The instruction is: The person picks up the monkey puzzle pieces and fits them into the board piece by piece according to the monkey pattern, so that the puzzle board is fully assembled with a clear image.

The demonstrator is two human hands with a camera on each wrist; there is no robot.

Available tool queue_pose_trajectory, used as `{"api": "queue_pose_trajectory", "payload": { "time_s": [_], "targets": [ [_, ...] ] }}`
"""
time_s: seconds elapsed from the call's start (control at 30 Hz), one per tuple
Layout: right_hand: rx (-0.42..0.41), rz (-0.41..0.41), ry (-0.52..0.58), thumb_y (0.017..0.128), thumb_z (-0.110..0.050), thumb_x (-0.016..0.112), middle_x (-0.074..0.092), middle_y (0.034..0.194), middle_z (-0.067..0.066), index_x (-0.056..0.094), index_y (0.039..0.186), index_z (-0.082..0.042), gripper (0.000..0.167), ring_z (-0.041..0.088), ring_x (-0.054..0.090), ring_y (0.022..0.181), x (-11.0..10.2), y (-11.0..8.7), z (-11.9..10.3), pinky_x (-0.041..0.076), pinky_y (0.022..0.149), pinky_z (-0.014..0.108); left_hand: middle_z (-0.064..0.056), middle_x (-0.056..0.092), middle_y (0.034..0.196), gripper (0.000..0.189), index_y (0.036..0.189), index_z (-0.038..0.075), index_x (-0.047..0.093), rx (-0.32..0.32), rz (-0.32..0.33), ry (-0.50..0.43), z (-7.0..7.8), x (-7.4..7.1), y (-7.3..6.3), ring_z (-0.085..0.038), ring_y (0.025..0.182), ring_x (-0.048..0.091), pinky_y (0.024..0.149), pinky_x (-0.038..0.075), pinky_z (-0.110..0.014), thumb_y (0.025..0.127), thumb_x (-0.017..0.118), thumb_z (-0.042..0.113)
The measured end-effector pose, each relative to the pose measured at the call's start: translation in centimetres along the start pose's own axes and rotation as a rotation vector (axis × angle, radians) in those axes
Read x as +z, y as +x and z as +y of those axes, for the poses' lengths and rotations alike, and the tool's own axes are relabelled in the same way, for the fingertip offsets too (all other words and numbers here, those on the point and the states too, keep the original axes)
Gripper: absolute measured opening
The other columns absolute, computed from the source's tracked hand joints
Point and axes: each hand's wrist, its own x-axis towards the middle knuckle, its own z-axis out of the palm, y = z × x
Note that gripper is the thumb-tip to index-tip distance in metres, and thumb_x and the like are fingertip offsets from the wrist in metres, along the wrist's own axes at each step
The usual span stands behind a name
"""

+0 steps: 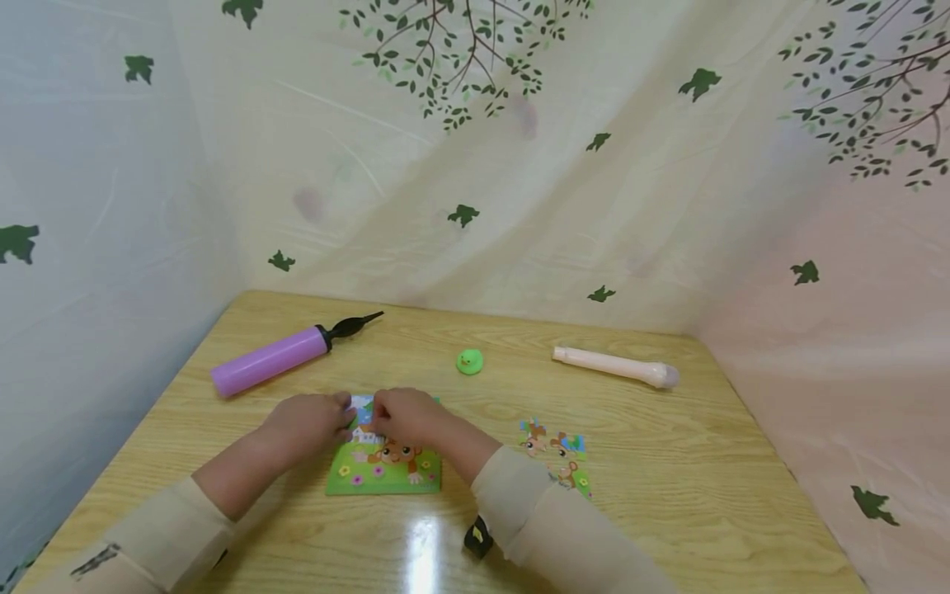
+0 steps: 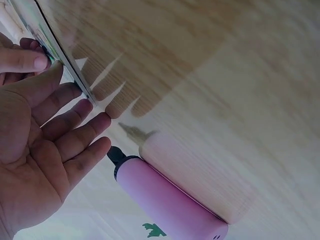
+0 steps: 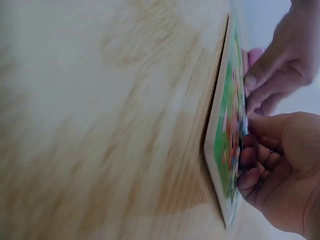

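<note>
A jigsaw puzzle board [image 1: 382,483] with a monkey, flowers and green grass lies flat on the table. My left hand [image 1: 308,425] is at its upper left edge; in the left wrist view the left hand's fingers [image 2: 75,135] stretch out loosely, with the thumb at the board's edge. My right hand [image 1: 408,415] is over the board's upper middle, beside the left. In the right wrist view the right hand's fingers [image 3: 249,177] are bent against the board's face, thumb near the index finger. Whether a piece is between them is hidden. Several loose puzzle pieces [image 1: 570,476] lie to the right.
Behind the left hand lies a purple hand pump [image 1: 270,361] with a black nozzle. A green toy duck [image 1: 469,361] sits beyond the board, and a pale pink stick with a rounded end [image 1: 612,365] lies back right. A small black object [image 1: 478,538] shows beside the right sleeve.
</note>
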Motion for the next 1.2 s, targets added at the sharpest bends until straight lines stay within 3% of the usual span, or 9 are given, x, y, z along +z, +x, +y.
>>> {"api": "queue_pose_trajectory", "payload": {
  "time_s": [0.2, 0.6, 0.87, 1.03, 1.2],
  "targets": [
    [-0.043, 0.040, 0.056, 0.101, -0.031, 0.055, 0.059, 0.080, -0.010, 0.060, 0.094, -0.020, 0.014, 0.006, 0.053, 0.067, -1.8, -1.8, 3.3, 0.044, 0.058, 0.021, -0.008, 0.063, 0.112, 0.038, 0.117, 0.010, 0.071, -0.005, -0.033, -0.034, -0.2, 0.3, 0.1, -0.021, 0.075, 0.062, 0.069, 0.058, -0.041, 0.092, 0.066, 0.039],
    [0.024, 0.096, -0.030, 0.100, -0.027, 0.058, 0.060, 0.082, -0.008, 0.063, 0.096, -0.018, 0.012, 0.011, 0.053, 0.068, -6.7, -8.4, 9.7, 0.047, 0.064, 0.030, -0.020, 0.054, 0.137, 0.068, 0.132, 0.004, 0.062, -0.037, -0.106, -0.078, 0.4, -0.6, -0.4, -0.042, 0.105, 0.064, 0.085, 0.056, -0.054, 0.085, 0.069, 0.053],
    [0.166, -0.006, -0.124, 0.092, -0.031, 0.069, 0.063, 0.105, 0.001, 0.066, 0.114, -0.011, 0.030, 0.016, 0.060, 0.091, -6.5, -11.6, 13.1, 0.053, 0.082, 0.037, -0.019, 0.053, 0.138, 0.068, 0.133, 0.004, 0.061, -0.036, -0.115, -0.080, 0.4, -0.5, -0.4, -0.042, 0.109, 0.062, 0.089, 0.054, -0.054, 0.085, 0.069, 0.052],
    [0.229, -0.074, -0.150, 0.086, -0.036, 0.076, 0.058, 0.101, 0.001, 0.065, 0.111, -0.015, 0.035, 0.017, 0.055, 0.084, -6.0, -13.0, 13.9, 0.051, 0.074, 0.038, -0.020, 0.053, 0.139, 0.067, 0.133, 0.004, 0.061, -0.032, -0.116, -0.076, 0.5, -0.5, -0.3, -0.042, 0.111, 0.061, 0.090, 0.054, -0.055, 0.086, 0.068, 0.051],
    [0.255, -0.062, -0.149, 0.082, -0.036, 0.080, 0.053, 0.094, -0.001, 0.063, 0.107, -0.017, 0.036, 0.016, 0.050, 0.079, -5.5, -13.7, 14.1, 0.047, 0.066, 0.034, -0.021, 0.051, 0.141, 0.069, 0.134, 0.004, 0.060, -0.041, -0.130, -0.095, 0.5, -0.7, -0.3, -0.044, 0.115, 0.059, 0.093, 0.052, -0.056, 0.086, 0.068, 0.053]
  ]
}}
